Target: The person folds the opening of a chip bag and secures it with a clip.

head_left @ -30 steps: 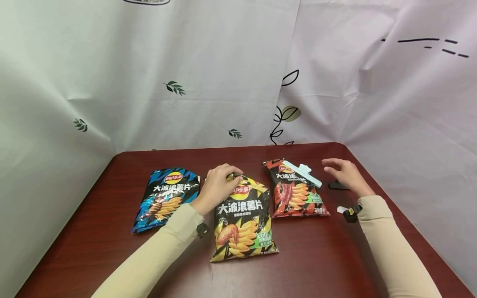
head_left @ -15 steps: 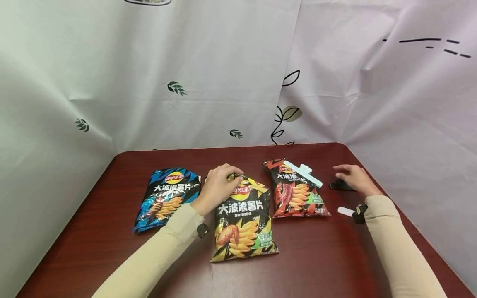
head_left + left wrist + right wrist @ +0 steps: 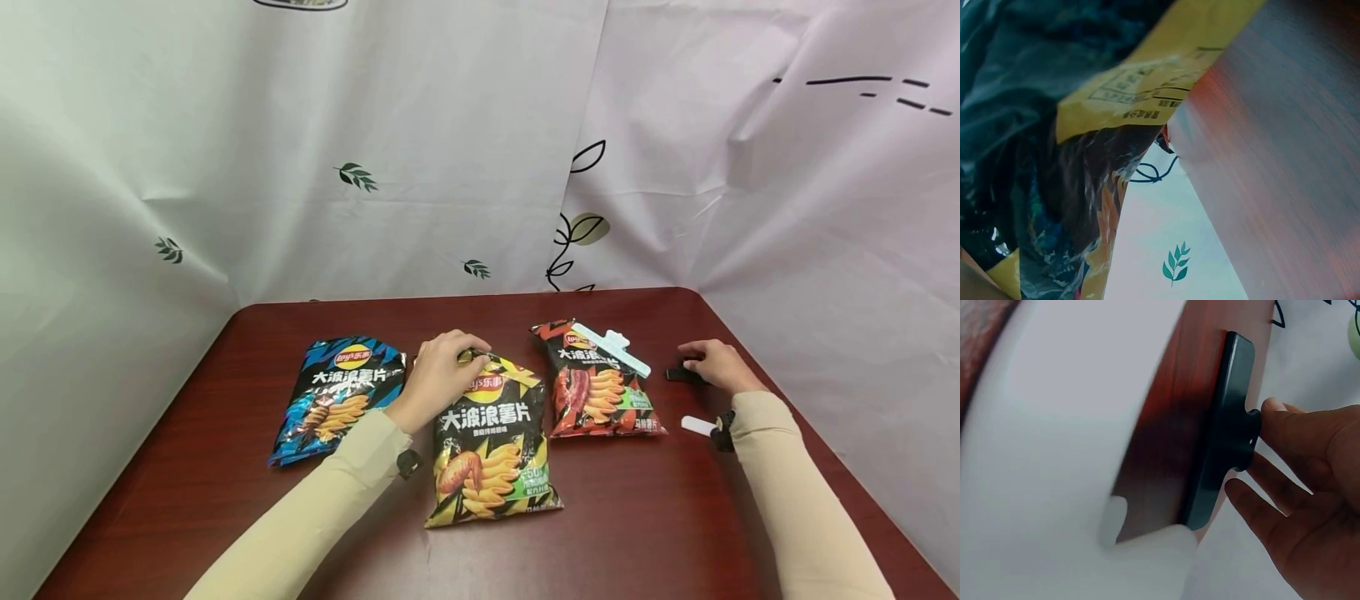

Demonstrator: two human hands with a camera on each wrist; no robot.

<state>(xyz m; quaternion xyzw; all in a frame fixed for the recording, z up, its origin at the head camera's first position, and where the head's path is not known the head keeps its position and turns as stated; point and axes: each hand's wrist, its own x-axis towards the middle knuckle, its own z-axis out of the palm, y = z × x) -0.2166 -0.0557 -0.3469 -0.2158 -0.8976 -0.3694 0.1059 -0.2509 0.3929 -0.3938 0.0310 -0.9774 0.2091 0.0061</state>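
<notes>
Left hand [image 3: 441, 372]: fingers curled, pinching yellow bag's [image 3: 489, 450] top, pinning it shut.
Right hand [image 3: 714, 367]: fingertips closing on black clip [image 3: 1222, 431], for pickup.
Red bag [image 3: 597, 388]: already clipped white.

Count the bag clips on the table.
3. A white clip is clamped on the red chip bag; a black clip lies under the right hand; another white clip lies beside that wrist. Others may be hidden.
</notes>
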